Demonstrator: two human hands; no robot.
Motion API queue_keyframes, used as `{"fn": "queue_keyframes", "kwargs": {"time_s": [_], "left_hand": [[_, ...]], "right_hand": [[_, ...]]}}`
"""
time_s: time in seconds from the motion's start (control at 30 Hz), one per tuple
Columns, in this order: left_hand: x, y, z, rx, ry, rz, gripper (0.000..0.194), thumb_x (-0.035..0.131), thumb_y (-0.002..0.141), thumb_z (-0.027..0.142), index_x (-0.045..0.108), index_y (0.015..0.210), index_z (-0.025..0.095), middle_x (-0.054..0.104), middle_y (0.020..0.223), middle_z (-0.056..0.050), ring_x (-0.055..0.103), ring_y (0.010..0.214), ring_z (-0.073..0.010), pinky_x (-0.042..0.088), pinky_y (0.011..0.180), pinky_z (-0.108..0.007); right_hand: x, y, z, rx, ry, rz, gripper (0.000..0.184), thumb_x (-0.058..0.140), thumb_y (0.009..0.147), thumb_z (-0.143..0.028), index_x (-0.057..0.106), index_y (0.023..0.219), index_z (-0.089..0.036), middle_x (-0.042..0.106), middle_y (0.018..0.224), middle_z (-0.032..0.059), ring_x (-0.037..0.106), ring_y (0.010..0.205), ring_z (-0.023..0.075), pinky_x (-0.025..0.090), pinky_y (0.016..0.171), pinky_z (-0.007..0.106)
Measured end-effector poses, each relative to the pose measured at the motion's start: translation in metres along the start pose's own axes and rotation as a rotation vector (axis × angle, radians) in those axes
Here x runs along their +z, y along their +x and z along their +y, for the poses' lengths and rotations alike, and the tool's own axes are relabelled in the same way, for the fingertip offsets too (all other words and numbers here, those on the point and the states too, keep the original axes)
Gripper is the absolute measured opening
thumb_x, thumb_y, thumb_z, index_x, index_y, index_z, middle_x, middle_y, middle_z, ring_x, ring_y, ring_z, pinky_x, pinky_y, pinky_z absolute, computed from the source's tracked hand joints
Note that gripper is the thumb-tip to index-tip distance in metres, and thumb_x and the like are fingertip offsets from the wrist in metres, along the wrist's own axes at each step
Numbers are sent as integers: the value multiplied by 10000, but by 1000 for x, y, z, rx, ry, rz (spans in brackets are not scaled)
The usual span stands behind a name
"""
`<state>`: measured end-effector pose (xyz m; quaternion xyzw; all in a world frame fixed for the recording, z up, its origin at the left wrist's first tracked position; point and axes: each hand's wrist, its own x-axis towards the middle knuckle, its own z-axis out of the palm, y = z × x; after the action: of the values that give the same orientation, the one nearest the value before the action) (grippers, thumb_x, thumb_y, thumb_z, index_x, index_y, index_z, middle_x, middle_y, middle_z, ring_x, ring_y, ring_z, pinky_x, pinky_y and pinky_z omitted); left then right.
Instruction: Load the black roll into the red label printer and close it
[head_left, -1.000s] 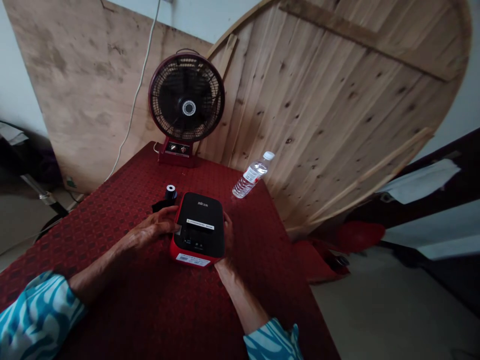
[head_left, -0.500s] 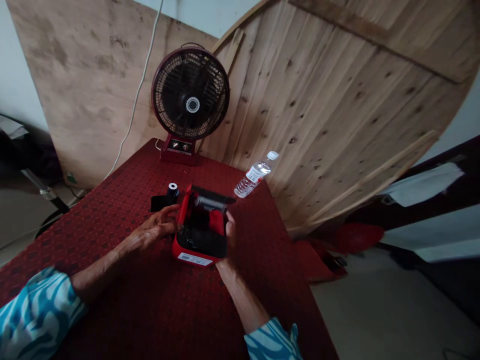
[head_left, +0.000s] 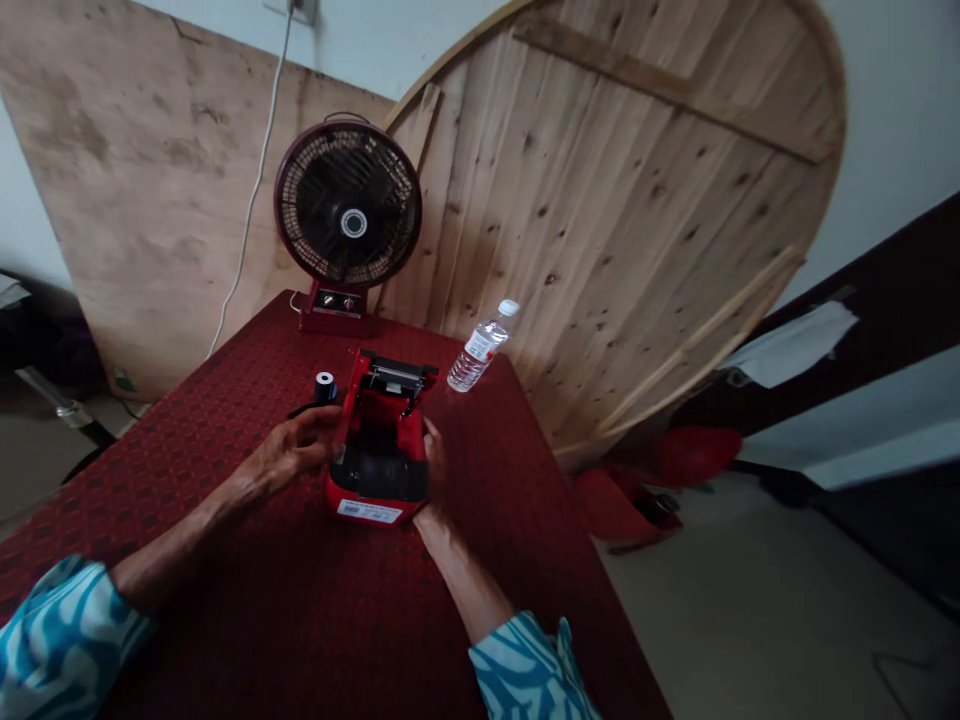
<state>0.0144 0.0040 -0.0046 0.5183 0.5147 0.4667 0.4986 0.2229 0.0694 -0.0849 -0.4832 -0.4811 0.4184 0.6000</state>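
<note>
- On the near part of the red patterned table (head_left: 247,610), our left hand (head_left: 289,450) stands with fingers loosely spread, fingertips (head_left: 336,422) at the left side of the printer, not closing on it.
- Our right hand (head_left: 435,465) is curled against the printer's right side; we cannot tell whether it grips.
- Between the hands sits a red label printer (head_left: 367,511), its lid (head_left: 394,372) raised upright at the far end.
- Just beyond the left hand lie a small black roll (head_left: 325,387) and a thin black strip (head_left: 304,410).
- Farther right, a water bottle (head_left: 476,350) lies tilted on the table.
- At the far edge stands a red-based desk fan (head_left: 347,205), before a round plank board (head_left: 600,200).
</note>
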Motion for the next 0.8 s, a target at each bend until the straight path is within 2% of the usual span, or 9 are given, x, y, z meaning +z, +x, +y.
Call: {"fn": "queue_keyframes", "kwargs": {"time_s": [0.07, 0.13, 0.23, 0.3, 0.4, 0.47, 0.57, 0.7, 0.8], "left_hand": [[0, 1, 14, 103, 214, 26, 407, 657, 786, 425, 687, 1134, 216, 719, 806, -34, 631, 668, -199, 456, 601, -292], [5, 7, 31, 279, 433, 6, 286, 596, 844, 402, 729, 1032, 234, 733, 912, -46, 663, 762, -213, 492, 690, -317], [21, 26, 50, 447, 786, -174, 244, 545, 861, 248, 744, 1002, 252, 734, 1022, -63, 686, 910, -240, 506, 834, -357], [33, 43, 55, 409, 1023, -294, 261, 555, 816, 152, 747, 968, 240, 741, 1026, -84, 693, 945, -266, 514, 856, -383], [46, 63, 55, 305, 1227, -358, 244, 604, 729, 85, 744, 874, 222, 756, 935, -97, 706, 908, -299, 535, 812, -408], [51, 70, 55, 269, 1296, -388, 260, 622, 702, 73, 736, 887, 214, 758, 924, -101, 708, 917, -315, 538, 803, -417], [52, 72, 59, 228, 1388, -445, 314, 609, 736, 79, 707, 1007, 204, 748, 1028, -123, 696, 990, -325, 531, 829, -426], [51, 69, 65, 209, 1436, -493, 291, 593, 794, 108, 661, 1057, 211, 731, 1097, -93, 681, 1044, -280, 520, 857, -364], [51, 68, 66, 222, 1441, -483, 335, 613, 803, 121, 630, 1126, 211, 710, 1148, -91, 667, 1072, -267, 517, 865, -347]], "right_hand": [[3, -1, 0, 66, 44, 40, 455, 463, 832, -523, 637, 1133, -230, 705, 1161, 64, 637, 1031, 219, 491, 849, 350], [4, -2, -1, 86, 82, 39, 454, 487, 816, -532, 643, 1113, -227, 718, 1123, 63, 646, 1002, 213, 493, 843, 345], [4, -1, -2, 72, 126, 36, 453, 532, 790, -530, 647, 1098, -219, 719, 1113, 60, 644, 1004, 211, 486, 871, 349], [3, -2, -4, 64, 148, 25, 445, 546, 786, -522, 652, 1091, -216, 710, 1136, 61, 637, 1037, 214, 476, 904, 354], [1, -3, -7, 64, 169, -20, 433, 546, 803, -507, 653, 1114, -224, 701, 1163, 57, 627, 1077, 216, 468, 928, 352], [1, -4, -7, 54, 178, -28, 427, 548, 806, -499, 658, 1113, -224, 702, 1159, 52, 619, 1098, 217, 460, 945, 350], [2, -3, -6, 48, 212, -36, 417, 545, 811, -486, 661, 1111, -221, 701, 1155, 50, 616, 1101, 219, 456, 955, 350], [2, -2, -4, 58, 240, -61, 412, 546, 820, -469, 649, 1142, -232, 696, 1170, 50, 615, 1105, 221, 459, 953, 358], [2, -1, -5, 47, 219, -39, 405, 556, 807, -464, 658, 1121, -229, 697, 1165, 51, 608, 1116, 223, 446, 975, 364]]}}
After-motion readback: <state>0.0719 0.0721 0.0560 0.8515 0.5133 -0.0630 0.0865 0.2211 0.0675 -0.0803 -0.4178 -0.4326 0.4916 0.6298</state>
